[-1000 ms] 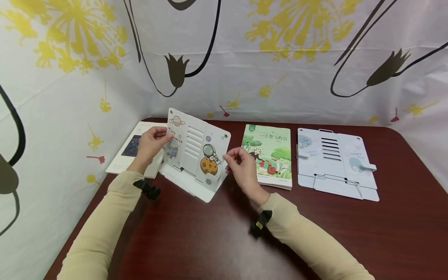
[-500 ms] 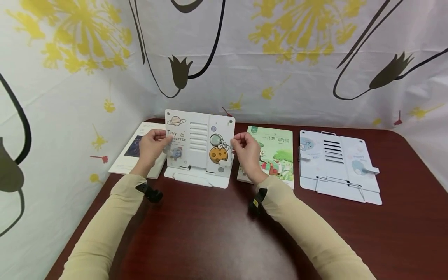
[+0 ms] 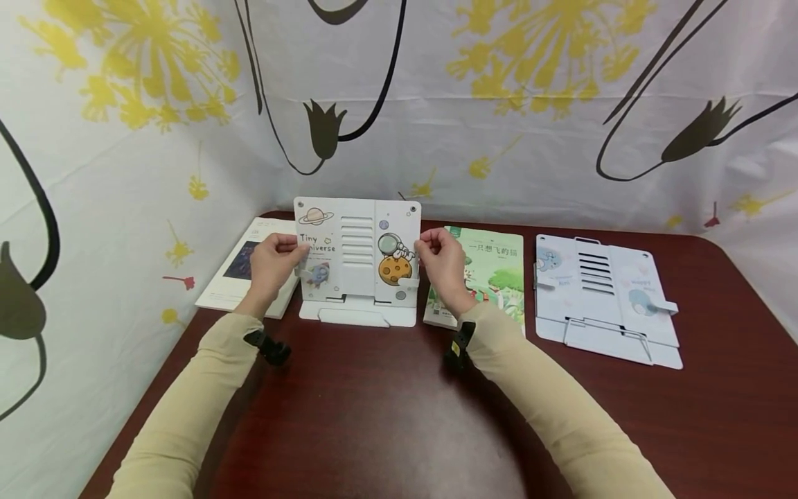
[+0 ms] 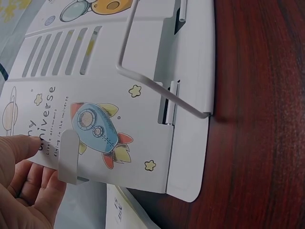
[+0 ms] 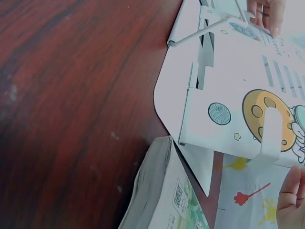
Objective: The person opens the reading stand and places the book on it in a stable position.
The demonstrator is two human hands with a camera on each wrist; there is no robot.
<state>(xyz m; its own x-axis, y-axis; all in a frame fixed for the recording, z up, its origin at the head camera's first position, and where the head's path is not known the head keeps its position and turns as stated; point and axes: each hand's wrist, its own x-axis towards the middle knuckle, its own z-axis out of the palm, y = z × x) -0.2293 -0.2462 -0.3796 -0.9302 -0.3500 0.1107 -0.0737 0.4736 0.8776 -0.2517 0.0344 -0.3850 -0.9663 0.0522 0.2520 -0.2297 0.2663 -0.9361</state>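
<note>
A white metal book stand point(image 3: 358, 281), printed with a planet, a rocket and an astronaut, stands raised with its base plate on the dark red table. At its left edge my left hand point(image 3: 272, 269) pinches the panel. The left wrist view shows the thumb point(image 4: 21, 147) on the front face and the other fingers behind, above a white page clip point(image 4: 69, 155). My right hand point(image 3: 445, 267) pinches the opposite edge near the astronaut; only part of that hand point(image 5: 291, 198) shows in the right wrist view. A wire page holder point(image 4: 143, 81) crosses the stand's lower front.
A green picture-covered book point(image 3: 501, 277) lies right of the stand, partly behind my right hand. Farther right, a second white book stand point(image 3: 595, 294) lies folded down. A white book with a dark picture point(image 3: 224, 284) lies at the left. Patterned cloth point(image 3: 399, 111) hangs behind the table.
The book stand has turned from a tilted, angled pose to face me squarely, its base lowering onto the table. Both hands have kept hold of its edges; the right hand has moved up with it.
</note>
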